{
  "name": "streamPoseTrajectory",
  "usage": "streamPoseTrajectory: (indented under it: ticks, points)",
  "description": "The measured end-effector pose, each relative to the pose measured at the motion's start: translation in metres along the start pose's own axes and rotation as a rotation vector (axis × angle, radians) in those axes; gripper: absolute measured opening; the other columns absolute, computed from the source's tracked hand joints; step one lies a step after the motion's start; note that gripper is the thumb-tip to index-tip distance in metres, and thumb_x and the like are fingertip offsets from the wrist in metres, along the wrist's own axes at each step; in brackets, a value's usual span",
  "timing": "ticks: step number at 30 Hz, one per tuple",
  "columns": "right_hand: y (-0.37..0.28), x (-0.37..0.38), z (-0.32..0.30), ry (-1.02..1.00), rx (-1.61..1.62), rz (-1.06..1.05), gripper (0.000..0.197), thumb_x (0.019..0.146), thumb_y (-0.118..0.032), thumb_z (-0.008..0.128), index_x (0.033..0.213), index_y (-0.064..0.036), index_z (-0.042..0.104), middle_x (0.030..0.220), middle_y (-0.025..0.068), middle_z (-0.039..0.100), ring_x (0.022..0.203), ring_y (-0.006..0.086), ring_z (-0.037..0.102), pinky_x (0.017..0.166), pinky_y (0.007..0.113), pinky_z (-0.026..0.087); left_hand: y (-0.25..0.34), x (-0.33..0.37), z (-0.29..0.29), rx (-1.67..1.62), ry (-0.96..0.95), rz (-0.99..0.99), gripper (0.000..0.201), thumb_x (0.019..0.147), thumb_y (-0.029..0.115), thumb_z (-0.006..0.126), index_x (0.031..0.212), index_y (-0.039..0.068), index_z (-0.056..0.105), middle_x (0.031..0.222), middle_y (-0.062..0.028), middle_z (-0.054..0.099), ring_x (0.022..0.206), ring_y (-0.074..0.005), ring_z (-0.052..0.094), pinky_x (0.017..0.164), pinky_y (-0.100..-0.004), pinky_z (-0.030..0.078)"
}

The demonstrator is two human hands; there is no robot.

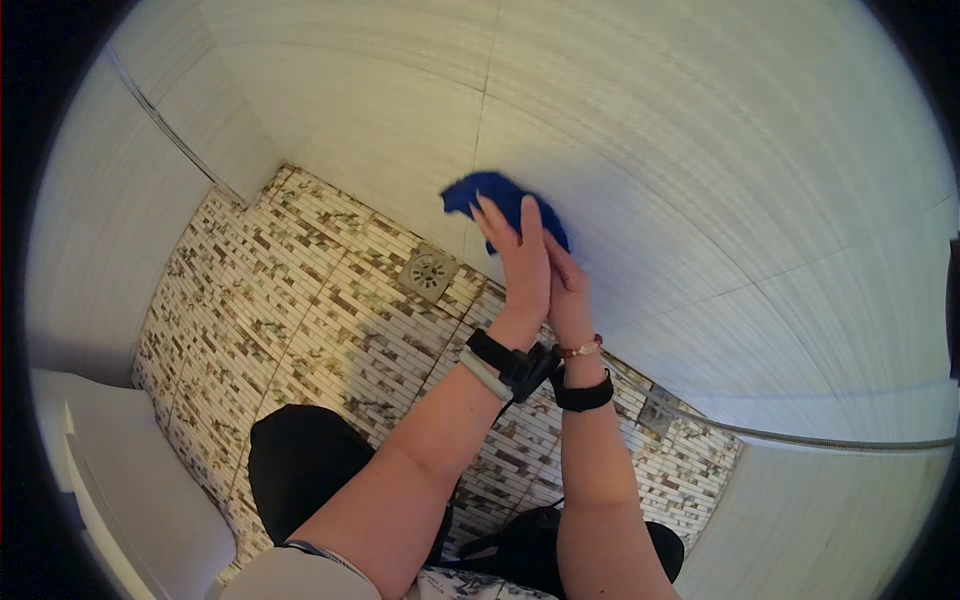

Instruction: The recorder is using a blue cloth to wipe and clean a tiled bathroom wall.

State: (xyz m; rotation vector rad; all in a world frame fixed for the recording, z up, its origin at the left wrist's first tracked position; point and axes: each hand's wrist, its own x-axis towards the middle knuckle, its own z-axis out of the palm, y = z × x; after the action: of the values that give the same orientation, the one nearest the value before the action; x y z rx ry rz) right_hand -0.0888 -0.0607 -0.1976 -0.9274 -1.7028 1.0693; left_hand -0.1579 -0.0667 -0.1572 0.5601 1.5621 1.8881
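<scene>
Blue cloth (pixel 503 203) is up against the pale tiled wall (pixel 700 150), pinned there by both hands, one laid over the other. Left hand (pixel 520 262) lies flat on top, fingers stretched out, pressing rather than gripping; right hand (pixel 566 285) sits just beneath it, palm to the cloth, its fingers mostly hidden. Below, the mosaic floor (pixel 300 320) and its round drain (pixel 428 271) show. How much wall is already wiped, I can't tell: the tiles look alike all round, no streaks or wet marks showing.
</scene>
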Motion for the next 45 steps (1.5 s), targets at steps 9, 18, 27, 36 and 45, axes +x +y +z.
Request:
streamPoseTrajectory:
  ticks: [9, 18, 27, 36, 45]
  points:
    - [0.023, -0.009, 0.006, -0.083, -0.123, 0.091, 0.035, 0.088, -0.003, 0.046, 0.121, -0.0074, 0.056, 0.111, 0.0203, 0.061, 0.101, 0.032, 0.061, 0.085, 0.036, 0.047, -0.055, 0.03, -0.003, 0.132, 0.116, 0.288, 0.062, 0.098, 0.03, 0.036, 0.141, -0.006, 0.012, 0.149, -0.0237, -0.004, 0.137, -0.0382, 0.008, 0.11, -0.0429, 0.014]
    - [0.053, -0.041, 0.039, -0.211, -0.231, 0.219, 0.035, 0.089, -0.006, 0.049, 0.124, -0.0064, 0.054, 0.112, 0.0162, 0.063, 0.104, 0.0249, 0.06, 0.089, 0.031, 0.045, -0.192, 0.074, -0.055, 0.775, 0.25, 0.361, 0.053, 0.092, 0.002, 0.034, 0.141, -0.008, 0.014, 0.147, -0.028, 0.009, 0.133, -0.0503, 0.008, 0.109, -0.0512, 0.017]
    - [0.1, -0.076, -0.034, -0.08, -0.22, 0.53, 0.028, 0.089, -0.015, 0.054, 0.114, -0.0049, 0.061, 0.101, 0.0102, 0.067, 0.087, 0.0164, 0.065, 0.071, 0.027, 0.051, -0.15, 0.031, -0.003, 2.17, -0.891, -0.154, 0.067, 0.091, 0.033, 0.045, 0.139, -0.008, 0.024, 0.146, -0.0248, 0.021, 0.136, -0.0398, 0.016, 0.11, -0.0548, 0.011]
    - [0.102, -0.107, -0.086, 0.488, 0.251, 1.113, 0.052, 0.092, -0.042, 0.049, 0.122, -0.0002, 0.048, 0.107, 0.0157, 0.06, 0.076, 0.0216, 0.063, 0.055, 0.035, 0.054, -0.221, -0.071, 0.033, 1.299, -0.913, -0.185, 0.074, 0.09, 0.044, 0.043, 0.142, -0.003, 0.019, 0.142, -0.0223, 0.028, 0.13, -0.0334, 0.03, 0.102, -0.0454, 0.031]
    - [0.114, -0.126, -0.138, 0.789, 0.921, 0.883, 0.054, 0.087, -0.048, 0.053, 0.12, -0.0056, 0.052, 0.12, 0.0136, 0.057, 0.109, 0.033, 0.053, 0.098, 0.047, 0.039, -0.17, -0.131, 0.064, 0.028, -0.615, -0.873, 0.062, 0.09, 0.036, 0.041, 0.137, -0.002, 0.025, 0.119, -0.0257, 0.049, 0.101, -0.0353, 0.054, 0.08, -0.046, 0.046]
